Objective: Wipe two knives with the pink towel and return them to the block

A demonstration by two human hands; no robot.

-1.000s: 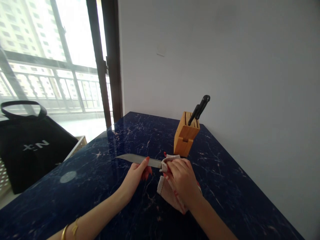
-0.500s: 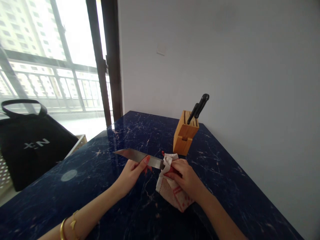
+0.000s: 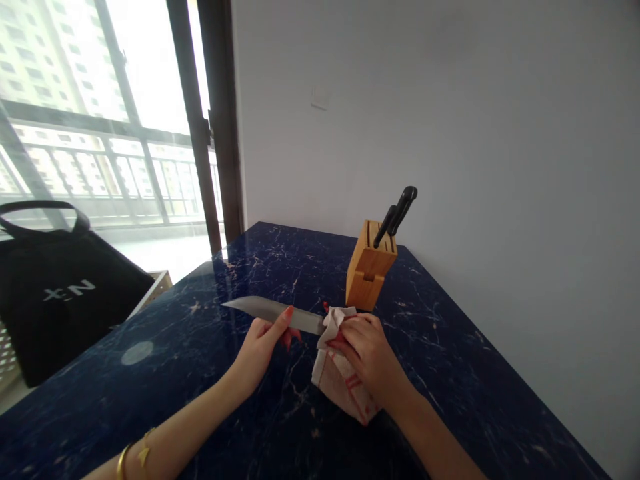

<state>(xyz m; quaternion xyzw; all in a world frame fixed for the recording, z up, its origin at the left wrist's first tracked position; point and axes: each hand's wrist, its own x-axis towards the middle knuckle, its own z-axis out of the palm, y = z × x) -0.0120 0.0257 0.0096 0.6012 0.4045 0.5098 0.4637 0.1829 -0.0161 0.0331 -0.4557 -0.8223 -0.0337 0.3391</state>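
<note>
A knife (image 3: 306,321) is held level above the table, its tip to the left. My left hand (image 3: 261,347) pinches the blade near its middle, thumb on the near face and fingers behind. On the right, my right hand (image 3: 365,347) is closed around a white and red cloth (image 3: 341,387), which wraps the handle end of the knife. The handle itself is hidden by cloth and fingers. Just beyond my right hand stands a wooden knife block (image 3: 366,273) with two black-handled knives (image 3: 397,215) in its slots.
The dark blue marbled table (image 3: 225,360) runs back to a grey wall (image 3: 450,133). At the left, a black bag (image 3: 70,287) rests on a light perforated crate (image 3: 159,287) beside the table. A pale round spot (image 3: 137,353) shows on the tabletop.
The knife blade has tilted slightly, its face now looking paler. My left hand has shifted a little to the left; my right hand still grips the cloth around the handle end.
</note>
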